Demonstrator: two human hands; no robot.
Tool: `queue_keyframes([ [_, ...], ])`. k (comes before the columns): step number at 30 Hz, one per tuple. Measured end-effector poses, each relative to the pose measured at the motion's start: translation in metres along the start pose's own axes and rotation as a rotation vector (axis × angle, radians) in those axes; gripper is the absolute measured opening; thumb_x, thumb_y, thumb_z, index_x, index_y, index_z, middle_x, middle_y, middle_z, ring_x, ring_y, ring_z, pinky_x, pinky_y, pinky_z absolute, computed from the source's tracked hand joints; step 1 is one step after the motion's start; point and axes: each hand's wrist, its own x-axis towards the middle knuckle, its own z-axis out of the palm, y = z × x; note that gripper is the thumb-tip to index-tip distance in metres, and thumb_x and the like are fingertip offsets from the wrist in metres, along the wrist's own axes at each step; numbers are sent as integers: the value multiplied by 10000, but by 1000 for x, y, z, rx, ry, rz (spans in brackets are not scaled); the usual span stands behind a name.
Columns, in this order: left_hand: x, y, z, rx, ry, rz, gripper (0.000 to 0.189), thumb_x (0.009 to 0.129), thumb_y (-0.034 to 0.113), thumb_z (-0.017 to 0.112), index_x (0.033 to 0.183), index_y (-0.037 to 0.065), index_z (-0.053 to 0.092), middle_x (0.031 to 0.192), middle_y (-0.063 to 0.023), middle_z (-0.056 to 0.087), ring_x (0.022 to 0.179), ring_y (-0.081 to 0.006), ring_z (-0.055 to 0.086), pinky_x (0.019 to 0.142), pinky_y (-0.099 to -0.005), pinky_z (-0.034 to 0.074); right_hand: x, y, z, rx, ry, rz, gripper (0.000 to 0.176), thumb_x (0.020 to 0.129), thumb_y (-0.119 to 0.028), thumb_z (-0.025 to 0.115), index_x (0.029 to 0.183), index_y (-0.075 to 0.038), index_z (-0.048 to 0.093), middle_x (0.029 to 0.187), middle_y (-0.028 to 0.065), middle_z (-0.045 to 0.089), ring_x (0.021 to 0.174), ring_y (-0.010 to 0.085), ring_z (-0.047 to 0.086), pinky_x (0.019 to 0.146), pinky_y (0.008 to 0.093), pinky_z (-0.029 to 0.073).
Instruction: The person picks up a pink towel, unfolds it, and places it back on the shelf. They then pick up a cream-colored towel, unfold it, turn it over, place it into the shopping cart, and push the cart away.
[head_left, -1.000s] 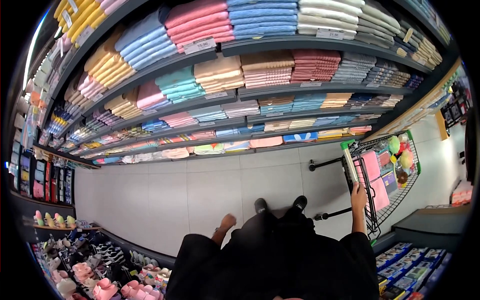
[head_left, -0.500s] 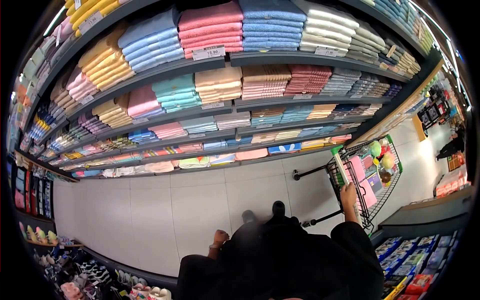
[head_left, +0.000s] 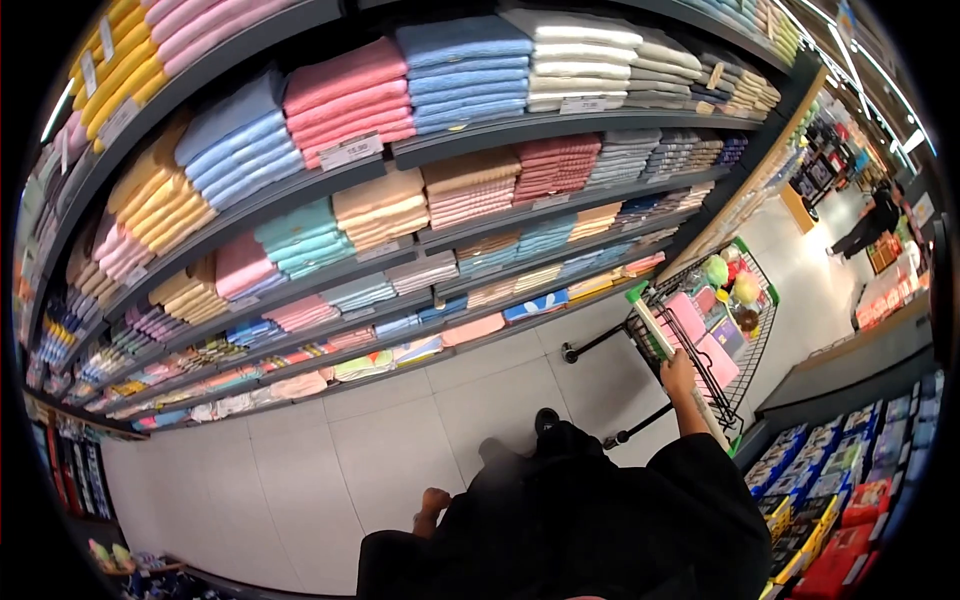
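Note:
My right hand (head_left: 678,372) is wrapped around the pale push bar (head_left: 652,325) of a wire shopping cart (head_left: 773,293) with green corners. Inside the cart lie flat pink items (head_left: 716,356), a purple package (head_left: 730,336) and several round things in green, yellow and red, too small to name. Down at my left side hangs my left hand (head_left: 434,499), its fingers curled in and nothing seen in them. It is over the floor, apart from the cart and the shelves.
Long shelves of folded towels (head_left: 465,75) run along the left and ahead, with price tags (head_left: 350,150). Boxed goods (head_left: 840,465) fill racks at the right. A person in dark clothes (head_left: 872,225) is farther off. Grey tiled floor (head_left: 300,480) lies between.
The view has turned and shifted, so the shelves appear tilted and the cart lies farther left in the frame. My right hand keeps its hold on the bar; the distant person shows more fully.

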Motion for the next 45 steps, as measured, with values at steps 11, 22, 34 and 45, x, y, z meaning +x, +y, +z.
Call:
queue_keyframes([
  [11, 117, 72, -77, -720, 194, -317, 131, 791, 47, 569, 702, -33, 622, 637, -122, 635, 562, -188, 603, 543, -301, 494, 61, -18, 28, 134, -143, -145, 338, 800, -238, 658, 1016, -30, 504, 938, 214, 626, 875, 417, 620, 743, 529, 485],
  [22, 289, 292, -250, -307, 1012, 160, 80, 888, 80, 607, 930, 25, 568, 842, -85, 602, 764, -198, 583, 724, -330, 488, 101, -42, 13, 162, -408, -200, 448, 838, -424, 645, 874, 22, 624, 787, 284, 653, 790, 465, 644, 711, 529, 517],
  [34, 351, 441, -472, 726, 1113, 284, 482, 850, 226, 657, 1245, -13, 520, 1169, -241, 559, 1173, -437, 474, 1040, -532, 328, 83, -50, 10, 346, -611, -200, 431, 840, -413, 671, 886, 6, 582, 798, 274, 649, 801, 469, 626, 726, 533, 495],
  [45, 399, 343, -558, 568, 1024, 353, 233, 828, 107, 591, 1040, 43, 663, 1030, -248, 648, 938, -448, 602, 814, -529, 477, 49, -80, 31, 420, -595, -223, 374, 825, -346, 713, 884, 13, 628, 758, 248, 652, 757, 442, 642, 663, 500, 488],
])
